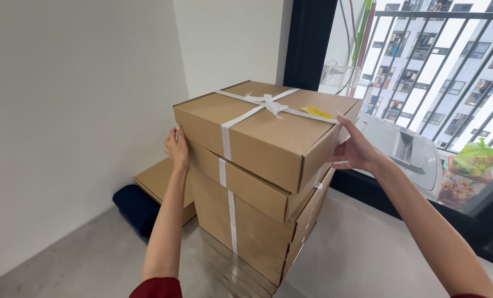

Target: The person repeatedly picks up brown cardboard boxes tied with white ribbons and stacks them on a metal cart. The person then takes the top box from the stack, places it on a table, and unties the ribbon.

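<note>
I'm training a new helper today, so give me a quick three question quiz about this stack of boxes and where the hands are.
1. True or false: the top box is tied with white ribbon knotted in a bow on its lid.
2. Where is the left hand? A) flat on the lid B) against the left side of the boxes C) on the floor
3. Fill in: the right hand touches the top box at its ____ side.

Key:
1. True.
2. B: it presses against the left side, near where the top box meets the one below.
3. Right, with the fingers reaching up to the lid's edge.
</note>
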